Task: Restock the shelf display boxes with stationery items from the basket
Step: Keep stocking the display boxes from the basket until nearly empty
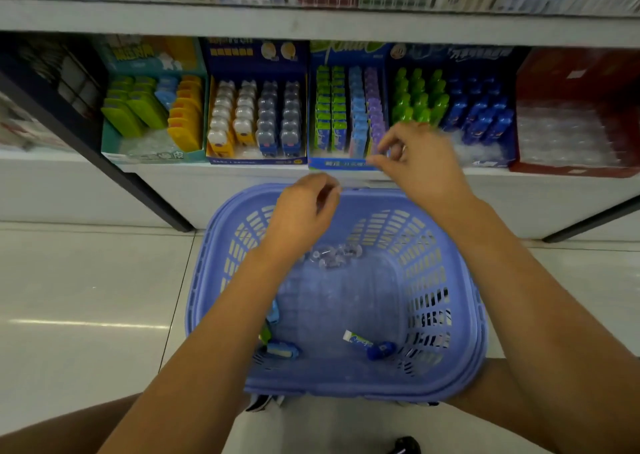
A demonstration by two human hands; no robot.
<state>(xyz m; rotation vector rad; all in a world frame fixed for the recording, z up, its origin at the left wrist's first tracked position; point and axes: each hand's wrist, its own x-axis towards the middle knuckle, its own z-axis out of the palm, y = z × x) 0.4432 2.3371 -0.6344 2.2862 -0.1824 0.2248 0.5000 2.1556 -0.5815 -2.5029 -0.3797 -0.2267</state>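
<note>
Our left hand [304, 207] and right hand [420, 157] curl; pinching what, we cannot tell. The basket [427, 256] sits below the display boxes [256, 159].

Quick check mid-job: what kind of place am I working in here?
Most likely a shop's stationery aisle. A white shelf holds printed display boxes packed with rows of small coloured goods, and a lilac plastic basket holding a few loose items sits before it; the floor is tiled.

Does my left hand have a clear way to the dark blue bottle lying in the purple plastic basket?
Probably yes: the left hand is over the open purple plastic basket, and nothing covers the dark blue bottle on its floor.
</note>
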